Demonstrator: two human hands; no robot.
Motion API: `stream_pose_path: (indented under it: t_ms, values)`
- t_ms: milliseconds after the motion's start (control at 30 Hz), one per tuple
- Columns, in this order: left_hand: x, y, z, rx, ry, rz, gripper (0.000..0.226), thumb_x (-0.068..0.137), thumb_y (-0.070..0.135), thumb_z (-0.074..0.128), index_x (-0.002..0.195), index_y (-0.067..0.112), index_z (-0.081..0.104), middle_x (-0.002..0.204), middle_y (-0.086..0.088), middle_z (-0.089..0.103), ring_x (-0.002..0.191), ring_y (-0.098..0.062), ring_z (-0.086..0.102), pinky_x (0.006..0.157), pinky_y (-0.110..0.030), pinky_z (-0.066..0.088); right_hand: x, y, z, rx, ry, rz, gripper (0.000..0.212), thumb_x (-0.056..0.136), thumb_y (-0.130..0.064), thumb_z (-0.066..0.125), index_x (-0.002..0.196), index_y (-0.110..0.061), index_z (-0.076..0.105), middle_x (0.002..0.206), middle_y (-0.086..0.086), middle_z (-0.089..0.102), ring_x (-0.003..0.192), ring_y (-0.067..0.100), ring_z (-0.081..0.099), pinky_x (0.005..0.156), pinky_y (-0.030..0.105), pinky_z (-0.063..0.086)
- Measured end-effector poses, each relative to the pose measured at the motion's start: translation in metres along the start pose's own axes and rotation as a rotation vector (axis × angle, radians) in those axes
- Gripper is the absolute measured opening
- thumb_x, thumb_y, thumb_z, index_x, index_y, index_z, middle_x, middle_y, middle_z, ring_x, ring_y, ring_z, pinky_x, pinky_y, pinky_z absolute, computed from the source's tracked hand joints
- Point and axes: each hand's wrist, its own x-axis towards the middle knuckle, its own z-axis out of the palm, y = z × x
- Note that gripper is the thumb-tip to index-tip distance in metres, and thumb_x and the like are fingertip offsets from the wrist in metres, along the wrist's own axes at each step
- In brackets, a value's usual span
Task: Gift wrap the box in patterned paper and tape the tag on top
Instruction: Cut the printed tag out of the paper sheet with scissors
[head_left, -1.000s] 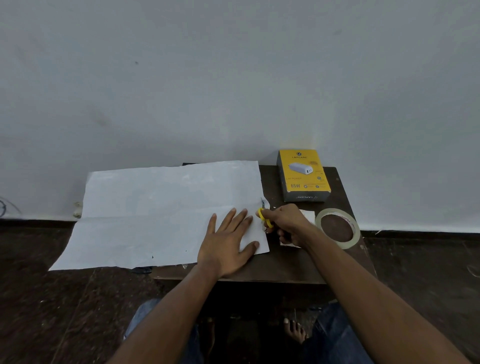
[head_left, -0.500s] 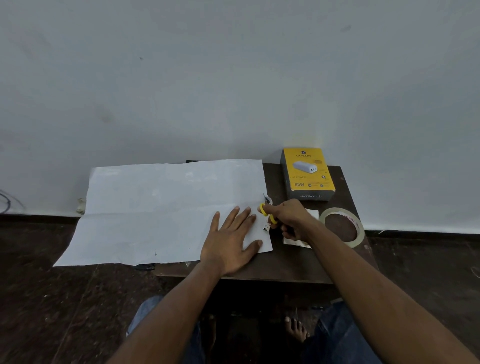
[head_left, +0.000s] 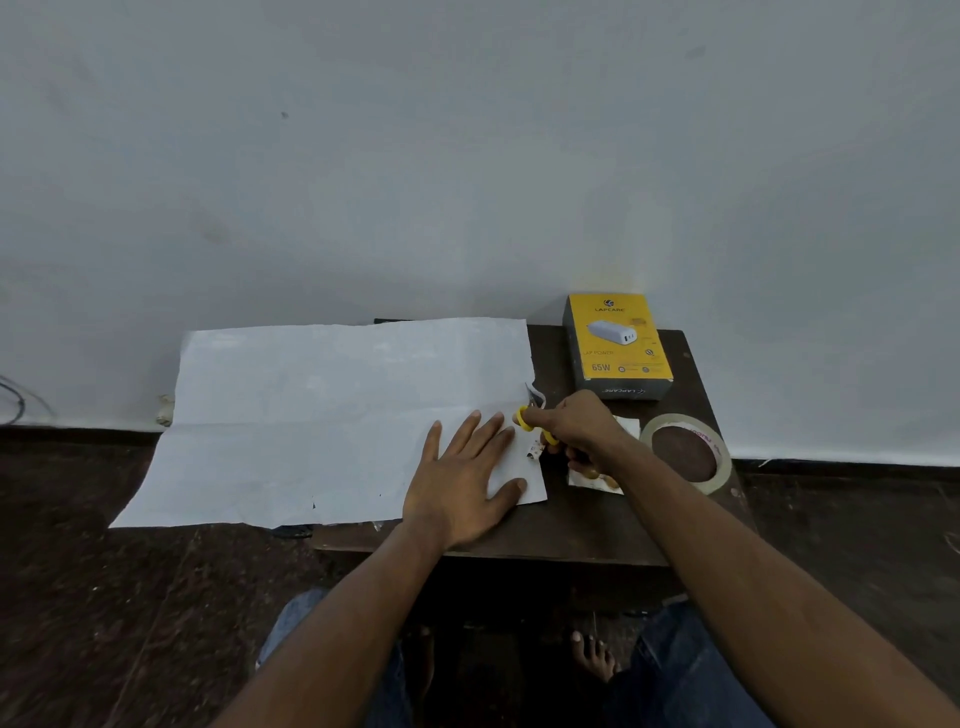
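1. Head view: left hand (head_left: 467, 483), fingers spread flat, is pressing paper (head_left: 332, 415) at centre.
2. Right hand (head_left: 582, 428) is gripping scissors (head_left: 524, 418), seemingly cutting.
3. Box (head_left: 618, 343) is sitting unwrapped upper right on tabletop (head_left: 582, 535); wrapping, tape (head_left: 685, 452) and tag are all remaining.

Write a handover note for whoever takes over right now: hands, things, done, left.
Left hand lies flat on the paper, pinning its right end.
Right hand grips yellow scissors at the paper's right edge.
Box sits unwrapped at the table's back; tape roll to the right; a small card, maybe the tag, under the right hand.
Left: cutting, wrapping, taping, tag.
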Motion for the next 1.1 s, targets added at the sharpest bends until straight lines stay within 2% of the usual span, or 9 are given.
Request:
stream_pose_path:
  t_ms: [500, 667, 933, 1100]
  values:
    - [-0.0016, 0.0001, 0.0001, -0.008, -0.003, -0.001, 0.069, 0.096, 0.066, 0.02, 0.156, 0.034, 0.008, 0.164, 0.013, -0.003, 0.151, -0.011, -0.01, 0.12, -0.051, -0.011, 0.0019, 0.0034, 0.0026, -0.036, 0.049, -0.065, 0.04, 0.086, -0.036, 0.075, 0.066, -0.006, 0.059, 0.062, 0.008, 0.055, 0.047, 0.019, 0.046, 0.042, 0.022, 0.035]
    - [-0.0019, 0.0003, -0.001, -0.015, -0.001, 0.003, 0.072, 0.093, 0.068, 0.017, 0.156, 0.033, 0.012, 0.164, 0.013, -0.002, 0.151, -0.011, -0.009, 0.12, -0.053, -0.008, 0.0028, 0.0004, 0.003, -0.043, 0.058, -0.069, 0.042, 0.084, -0.04, 0.076, 0.072, -0.004, 0.06, 0.063, 0.01, 0.057, 0.049, 0.019, 0.048, 0.043, 0.023, 0.039]
    - [-0.0011, -0.0011, 0.0012, -0.023, 0.01, 0.007, 0.069, 0.096, 0.066, 0.021, 0.156, 0.033, 0.011, 0.164, 0.013, -0.001, 0.151, -0.01, -0.009, 0.12, -0.052, -0.009, 0.0073, -0.0014, 0.0075, -0.075, 0.091, -0.075, 0.04, 0.087, -0.039, 0.073, 0.069, -0.005, 0.06, 0.064, 0.009, 0.059, 0.052, 0.019, 0.051, 0.048, 0.026, 0.044]
    - [-0.0026, 0.0002, -0.0011, -0.024, 0.007, 0.008, 0.071, 0.094, 0.066, 0.018, 0.156, 0.032, 0.013, 0.164, 0.013, -0.001, 0.151, -0.01, -0.009, 0.12, -0.051, -0.009, 0.0066, -0.0004, 0.0067, -0.044, 0.087, -0.085, 0.04, 0.088, -0.036, 0.073, 0.066, -0.005, 0.058, 0.063, 0.01, 0.058, 0.05, 0.02, 0.049, 0.046, 0.026, 0.042]
